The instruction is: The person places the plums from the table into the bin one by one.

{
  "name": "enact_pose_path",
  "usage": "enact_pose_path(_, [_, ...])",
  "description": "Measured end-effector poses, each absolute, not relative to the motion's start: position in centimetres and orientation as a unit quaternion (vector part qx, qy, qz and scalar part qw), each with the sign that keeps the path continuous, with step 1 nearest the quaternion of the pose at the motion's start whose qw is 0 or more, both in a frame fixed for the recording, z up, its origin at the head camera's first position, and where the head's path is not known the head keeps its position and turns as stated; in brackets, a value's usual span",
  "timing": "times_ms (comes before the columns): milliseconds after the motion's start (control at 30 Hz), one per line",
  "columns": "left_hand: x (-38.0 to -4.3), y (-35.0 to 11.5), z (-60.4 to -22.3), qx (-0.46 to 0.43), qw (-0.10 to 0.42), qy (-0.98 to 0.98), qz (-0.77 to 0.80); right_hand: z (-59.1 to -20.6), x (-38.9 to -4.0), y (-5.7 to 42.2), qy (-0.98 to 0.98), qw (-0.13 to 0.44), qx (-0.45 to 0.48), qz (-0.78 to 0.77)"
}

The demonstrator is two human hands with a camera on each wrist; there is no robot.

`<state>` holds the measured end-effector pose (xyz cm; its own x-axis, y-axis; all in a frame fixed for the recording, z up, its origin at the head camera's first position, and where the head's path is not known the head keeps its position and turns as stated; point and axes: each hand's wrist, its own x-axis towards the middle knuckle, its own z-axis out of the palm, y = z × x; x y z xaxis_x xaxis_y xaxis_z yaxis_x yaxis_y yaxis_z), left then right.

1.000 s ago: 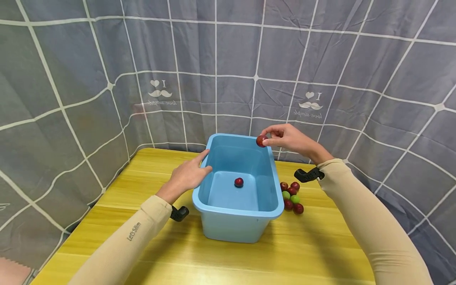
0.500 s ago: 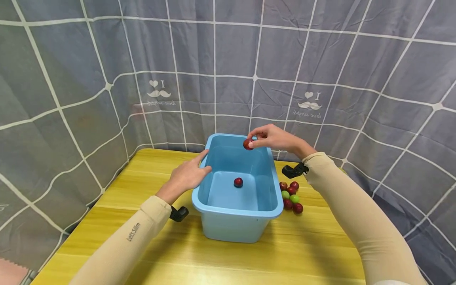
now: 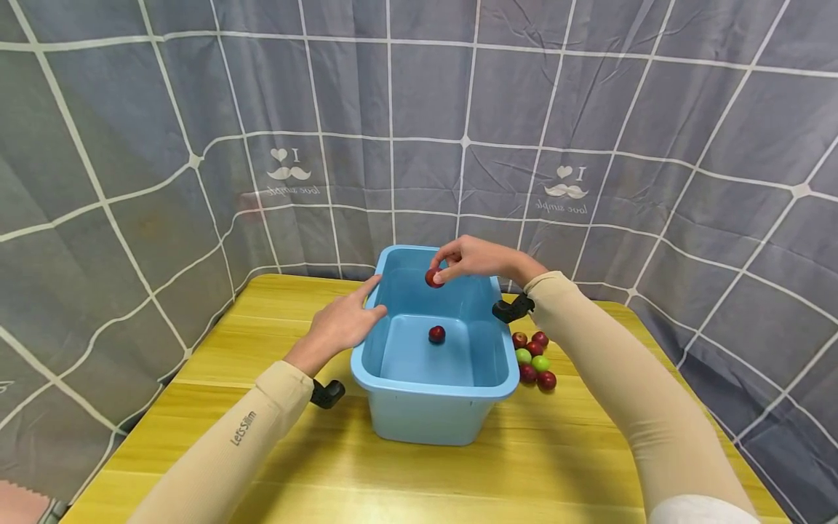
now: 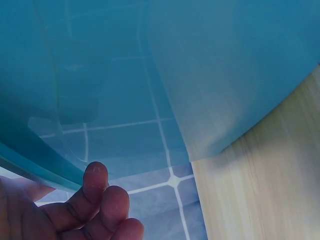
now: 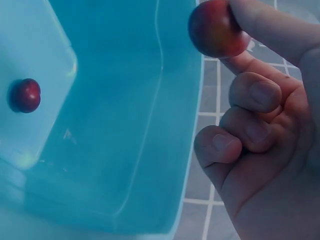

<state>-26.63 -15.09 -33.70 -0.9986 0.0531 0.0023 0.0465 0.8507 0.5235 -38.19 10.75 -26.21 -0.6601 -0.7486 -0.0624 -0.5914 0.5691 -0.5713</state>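
Note:
My right hand [image 3: 481, 256] pinches a dark red plum [image 3: 431, 278] between thumb and fingertips, over the far part of a blue plastic tub [image 3: 422, 415]. In the right wrist view the held plum [image 5: 215, 31] shows a yellowish patch, and the other fingers are curled below it. A second red plum [image 3: 437, 334] lies on the tub's floor. My left hand [image 3: 342, 320] holds the tub's left rim, index finger stretched along it and thumb at the edge. The left wrist view shows its other fingertips [image 4: 114, 205] bent against the outer side beneath the rim.
To the right of the tub, several red fruits [image 3: 546, 380] and green fruits [image 3: 540, 364] lie grouped on the yellow wood-grain table [image 3: 275, 466]. A grey checked curtain [image 3: 425, 109] hangs behind the table and along both sides.
My right hand has moved left and slightly down with the plum, from the tub's far right corner to over its inside. The left hand stays at the rim.

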Motion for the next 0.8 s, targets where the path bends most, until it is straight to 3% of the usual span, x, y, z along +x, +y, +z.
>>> enact_pose_path(533, [-26.7,-15.1,-33.6,0.016,0.013,0.963,0.270,-27.6,-38.9,9.2,0.874,0.218,-0.373,-0.222])
enact_pose_path(800, [-26.7,-14.9,-33.5,0.015,0.011,0.966,0.258,-27.3,-38.7,9.3,0.873,0.221,-0.372,-0.225])
